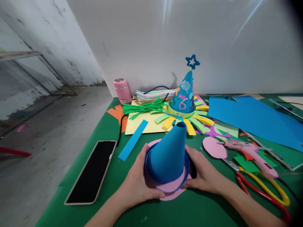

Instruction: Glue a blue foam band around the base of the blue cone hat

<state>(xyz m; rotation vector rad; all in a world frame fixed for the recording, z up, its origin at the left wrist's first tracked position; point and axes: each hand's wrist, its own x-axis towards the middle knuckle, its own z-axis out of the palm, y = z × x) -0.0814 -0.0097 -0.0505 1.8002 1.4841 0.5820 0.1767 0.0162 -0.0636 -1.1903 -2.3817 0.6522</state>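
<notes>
A plain blue paper cone hat stands before me, its narrow tip cut off into a small opening. Around its foot runs a darker blue paper band, with pink paper under and inside it. My left hand curves round the left side of the base, thumb on the pink paper at the front. On the opposite side my right hand grips the base, its thumb at the front edge. Behind the cone is a decorated blue party hat with a star on top and yellow and green paper strips around its brim.
A phone lies at left, near a blue paper strip. Green pipe cleaners and a pink bottle are at the back. To the right are a pink glue gun, scissors, a pink disc and blue sheets.
</notes>
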